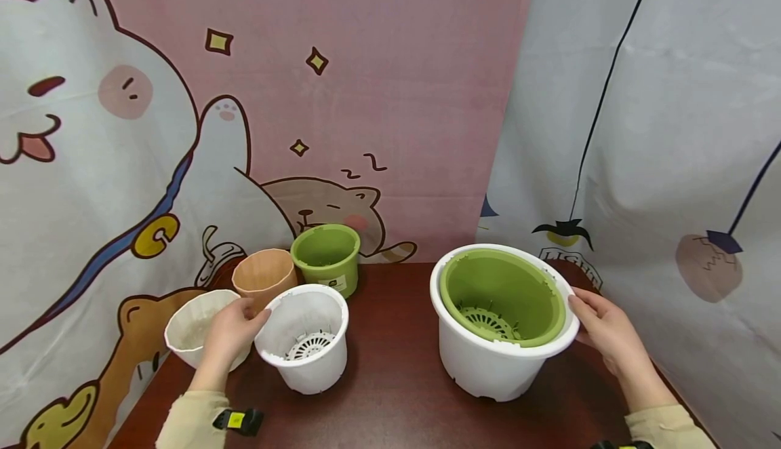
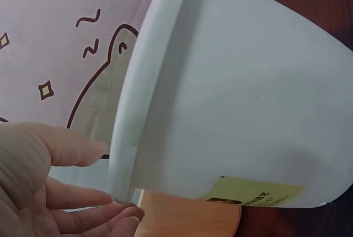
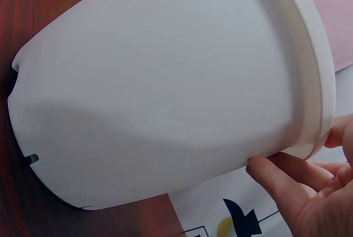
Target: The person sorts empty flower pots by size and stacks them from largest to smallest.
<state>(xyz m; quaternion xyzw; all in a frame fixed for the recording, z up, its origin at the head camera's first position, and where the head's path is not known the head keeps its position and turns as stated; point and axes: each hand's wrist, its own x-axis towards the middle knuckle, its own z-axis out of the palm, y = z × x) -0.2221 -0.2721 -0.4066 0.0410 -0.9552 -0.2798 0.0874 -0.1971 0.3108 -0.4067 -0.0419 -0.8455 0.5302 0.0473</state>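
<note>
backdrop [image 1: 390,96], printed cloth: hangs behind everything
table [image 1: 390,367], dark red-brown: bears all the pots
big white pot [image 1: 488,371]: upright, on the table's right side; slots along its base edge
big green pot [image 1: 531,300]: nested inside big white pot, its rim within the white one; slotted floor
small white pot [image 1: 317,373]: upright, left of centre, well apart from big white pot; slotted floor
cream pot [image 1: 188,323]: far left, partly behind the left hand
small green pot [image 1: 317,274]: at the back, just behind small white pot
orange pot [image 1: 262,269]: between cream pot and small green pot
right hand [image 1: 613,330]: grasps big white pot's rim, thumb at the lip, fingertips under it against the wall
left hand [image 1: 234,327]: bent fingers touch small white pot's rim; whether the thumb presses, cannot tell
label [image 2: 256,192], yellow: on small white pot's wall
handling, as judged: seat left thumb and fingers both sides of the rim, keep big white pot level so the nested one does not tip, and clear cream pot with the wrist
</note>
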